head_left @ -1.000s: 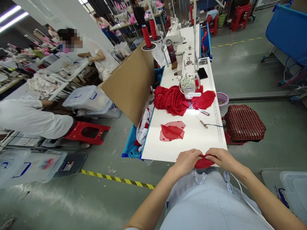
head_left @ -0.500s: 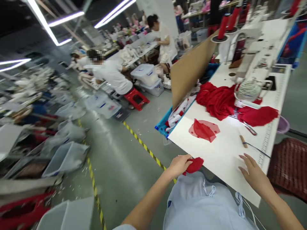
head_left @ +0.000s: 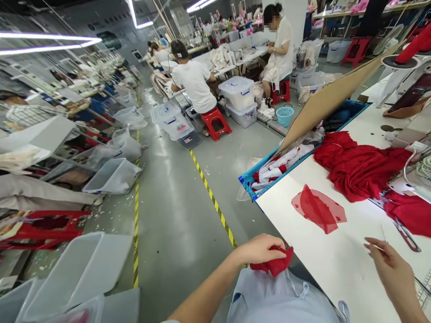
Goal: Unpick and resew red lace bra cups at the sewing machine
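A small crumpled piece of red fabric [head_left: 276, 265] is gripped by my left hand [head_left: 261, 250], just above my lap at the table's front edge. My right hand [head_left: 392, 269] is over the white tabletop [head_left: 323, 260], its fingers closed around the handle of an awl, which they mostly hide. The thin metal point of the awl [head_left: 383, 232] sticks up past the fingers. Sheer red cut pieces [head_left: 318, 210] lie overlapped flat on the table between my hands. Beyond them is a heap of red cloth [head_left: 360, 168].
Red-handled thread snips [head_left: 409, 237] lie by more red fabric [head_left: 411, 211] at the right. A blue bin [head_left: 251, 181] of scraps and a cardboard sheet [head_left: 332, 94] flank the table. Co-workers sit across the aisle, near plastic tubs [head_left: 237, 92] and a red stool [head_left: 215, 124].
The view has swung right-to-left, so the table sits farther right. My right hand has moved onto the awl and closed its fingers. My left hand still holds the red fabric.
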Motion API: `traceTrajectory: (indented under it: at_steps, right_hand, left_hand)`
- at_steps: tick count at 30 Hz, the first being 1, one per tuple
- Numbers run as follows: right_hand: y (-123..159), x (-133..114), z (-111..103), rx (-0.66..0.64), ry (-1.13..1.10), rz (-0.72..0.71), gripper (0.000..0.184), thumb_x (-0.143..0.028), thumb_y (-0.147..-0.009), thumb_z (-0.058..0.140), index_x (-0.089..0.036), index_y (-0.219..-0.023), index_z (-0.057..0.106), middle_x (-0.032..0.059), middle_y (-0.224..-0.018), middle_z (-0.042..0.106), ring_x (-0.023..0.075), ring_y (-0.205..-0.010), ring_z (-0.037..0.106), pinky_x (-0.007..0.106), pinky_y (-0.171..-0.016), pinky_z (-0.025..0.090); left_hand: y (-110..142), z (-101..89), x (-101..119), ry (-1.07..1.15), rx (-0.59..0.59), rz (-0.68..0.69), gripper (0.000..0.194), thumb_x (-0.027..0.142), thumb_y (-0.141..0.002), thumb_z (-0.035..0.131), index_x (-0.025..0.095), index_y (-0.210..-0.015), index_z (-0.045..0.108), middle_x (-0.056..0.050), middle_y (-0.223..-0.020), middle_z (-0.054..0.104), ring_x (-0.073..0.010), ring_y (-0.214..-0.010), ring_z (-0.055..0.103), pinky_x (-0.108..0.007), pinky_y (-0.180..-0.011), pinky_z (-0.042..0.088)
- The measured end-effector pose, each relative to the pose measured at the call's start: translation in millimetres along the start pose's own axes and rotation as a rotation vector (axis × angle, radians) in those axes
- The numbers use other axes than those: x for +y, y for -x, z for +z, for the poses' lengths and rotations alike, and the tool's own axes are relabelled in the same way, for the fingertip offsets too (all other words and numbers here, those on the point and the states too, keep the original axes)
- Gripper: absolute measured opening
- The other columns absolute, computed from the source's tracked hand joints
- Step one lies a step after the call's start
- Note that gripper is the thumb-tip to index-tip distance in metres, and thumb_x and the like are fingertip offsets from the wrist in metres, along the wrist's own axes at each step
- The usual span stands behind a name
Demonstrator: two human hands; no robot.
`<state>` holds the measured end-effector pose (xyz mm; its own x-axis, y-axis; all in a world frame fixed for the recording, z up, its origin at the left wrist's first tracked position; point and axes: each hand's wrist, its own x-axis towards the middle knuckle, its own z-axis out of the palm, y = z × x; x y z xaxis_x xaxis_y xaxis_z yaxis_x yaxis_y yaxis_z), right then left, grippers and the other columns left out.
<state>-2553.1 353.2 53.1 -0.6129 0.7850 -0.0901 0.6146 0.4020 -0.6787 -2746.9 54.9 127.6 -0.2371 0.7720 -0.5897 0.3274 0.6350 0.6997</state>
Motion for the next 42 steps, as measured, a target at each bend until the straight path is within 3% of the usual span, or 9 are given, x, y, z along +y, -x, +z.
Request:
traceTrajectory:
  at_steps: [4,6,8,14,18,22,26,32,42]
  right_hand:
    - [28,-64,22,-0.457,-0.305,-0.154,0.048,-0.057,-0.081,0.056,-0.024,-0.113,0.068,0.0114,-0.118,0.073,0.0286,-0.107,0.068,0.038,-0.088,0.057]
    - [38,-92,27,-0.713,-0.395,-0.194,0.051,-0.056,-0.081,0.061,-0.022,-0.119,0.068,0.0117,-0.119,0.073,0.0282,-0.105,0.069,0.037,-0.090,0.057]
    - [42,-104,27,-0.780,-0.432,-0.152,0.049,-0.056,-0.081,0.063,-0.021,-0.115,0.070,0.0112,-0.111,0.075,0.0279,-0.099,0.070,0.036,-0.089,0.057]
    - [50,-76,22,-0.563,-0.388,0.038,0.046,-0.067,-0.078,0.062,-0.022,-0.069,0.068,0.0044,-0.067,0.067,0.0192,-0.063,0.062,0.025,-0.059,0.054]
    - [64,-54,19,-0.477,-0.511,0.250,0.051,-0.072,-0.077,0.061,-0.022,-0.076,0.066,0.0040,-0.071,0.064,0.0188,-0.065,0.058,0.026,-0.059,0.053]
    - [84,-32,19,-0.357,-0.528,0.432,0.054,-0.075,-0.076,0.060,-0.022,-0.085,0.065,-0.0013,-0.060,0.053,0.0140,-0.050,0.045,0.025,-0.045,0.042]
    - [103,-11,24,-0.216,-0.486,0.479,0.053,-0.075,-0.075,0.058,-0.023,-0.083,0.064,-0.0009,-0.058,0.054,0.0147,-0.048,0.044,0.027,-0.045,0.040]
    - [135,18,30,0.034,-0.333,0.472,0.043,-0.066,-0.075,0.059,-0.023,-0.081,0.066,0.0055,-0.074,0.071,0.0235,-0.070,0.065,0.031,-0.068,0.053]
    - [178,37,33,0.226,-0.389,0.570,0.036,-0.059,-0.078,0.051,-0.024,-0.075,0.060,0.0022,-0.063,0.062,0.0207,-0.062,0.058,0.030,-0.061,0.048]
  left_hand:
    - [-28,-8.5,37,-0.246,-0.160,0.212,0.021,0.038,-0.096,0.050,0.029,-0.105,0.067,0.002,-0.111,0.074,-0.0193,-0.100,0.067,-0.026,-0.076,0.042]
    - [-42,-10.0,56,-0.363,-0.187,0.255,0.025,0.038,-0.098,0.044,0.029,-0.107,0.066,0.000,-0.113,0.074,-0.0213,-0.098,0.069,-0.029,-0.074,0.043]
    - [-52,-12.1,67,-0.432,-0.180,0.261,0.028,0.036,-0.099,0.040,0.028,-0.112,0.064,-0.002,-0.117,0.073,-0.0223,-0.098,0.070,-0.031,-0.073,0.043]
    - [-78,-22.8,54,-0.435,-0.276,0.273,0.032,0.052,-0.096,0.047,0.026,-0.106,0.063,-0.003,-0.107,0.074,-0.0231,-0.096,0.068,-0.029,-0.067,0.038]
    - [-98,-26.8,39,-0.295,-0.357,0.251,0.037,0.059,-0.088,0.058,0.023,-0.089,0.063,0.001,-0.084,0.068,-0.0163,-0.078,0.060,-0.025,-0.061,0.034]
    - [-114,-21.7,35,-0.099,-0.388,0.216,0.027,0.048,-0.087,0.064,0.021,-0.090,0.065,0.003,-0.078,0.062,-0.0124,-0.072,0.053,-0.022,-0.062,0.035]
    - [-124,-6.3,37,-0.163,-0.361,0.169,0.017,0.037,-0.087,0.062,0.021,-0.091,0.068,0.000,-0.090,0.069,-0.0166,-0.085,0.059,-0.024,-0.070,0.038]
    - [-133,18.0,42,-0.300,-0.424,0.221,0.017,0.033,-0.088,0.054,0.023,-0.092,0.066,-0.002,-0.097,0.073,-0.0194,-0.089,0.062,-0.027,-0.074,0.040]
    - [-137,46.7,52,-0.632,-0.509,0.226,0.020,0.033,-0.091,0.049,0.023,-0.096,0.065,-0.007,-0.104,0.074,-0.0247,-0.098,0.066,-0.032,-0.081,0.044]
